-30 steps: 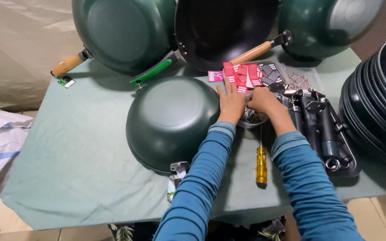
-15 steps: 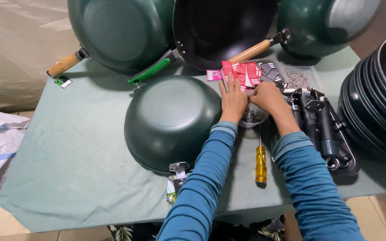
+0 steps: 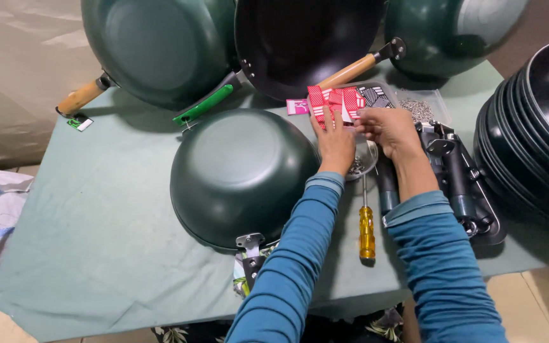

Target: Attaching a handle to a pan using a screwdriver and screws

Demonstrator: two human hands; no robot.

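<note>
Far left: green pan w/ wooden handle [image 3: 154, 47] tilted up; tag [image 3: 79, 122] by its handle end. Next right, black pan [image 3: 306, 41] w/ green handle.

Centre: upturned green wok [image 3: 239, 174] on green table cloth [image 3: 90, 216], bare bracket at near edge.

Left hand [image 3: 335, 143] lies flat, fingers spread, palm at wok's right rim, fingertips on the red-white packets [image 3: 337, 101]. Right hand [image 3: 389, 130] just beside, fingers curled in a pinch at the packets' right edge; what it pinches, can't tell.

Small metal dish [image 3: 363, 162] of screws partly under both hands. Yellow-handled screwdriver [image 3: 366, 225] near side, btwn the forearms.

Right: tray of dark handles [image 3: 462, 184], bag of small hardware [image 3: 420, 108], stack of black pans [image 3: 541, 121] far right.

Tip, a judgement: keep left hand pinning the packets so right lifts just one; mind the dish underneath.
</note>
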